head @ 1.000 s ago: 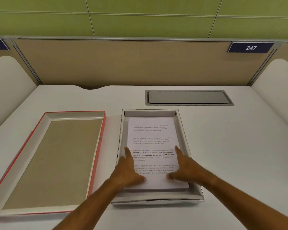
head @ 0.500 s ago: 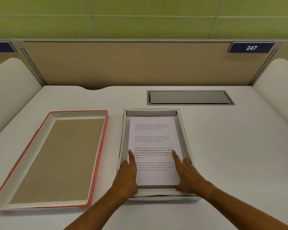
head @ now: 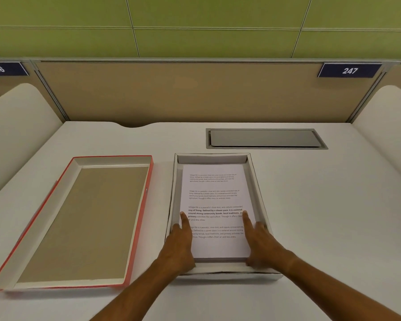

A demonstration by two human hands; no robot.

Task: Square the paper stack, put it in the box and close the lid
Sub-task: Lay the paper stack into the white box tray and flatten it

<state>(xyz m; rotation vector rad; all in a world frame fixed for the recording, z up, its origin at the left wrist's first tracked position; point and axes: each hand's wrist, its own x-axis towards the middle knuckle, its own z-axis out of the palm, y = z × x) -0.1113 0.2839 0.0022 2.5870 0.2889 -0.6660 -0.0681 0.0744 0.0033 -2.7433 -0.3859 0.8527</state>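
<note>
Both hands, left (head: 180,247) and right (head: 262,244), rest flat with fingers extended on the white printed paper stack (head: 214,202) lying inside the shallow white cardboard box (head: 256,181); the red-edged lid (head: 139,216) lies alongside.

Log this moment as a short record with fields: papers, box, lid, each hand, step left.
papers: paper stack lying inside the box, printed side up
box: box open, on the desk
lid: lid inside-up, left of the box, apart from it
left hand: left hand resting on the stack's left edge
right hand: right hand resting on its right edge
step left: close the lid
</note>
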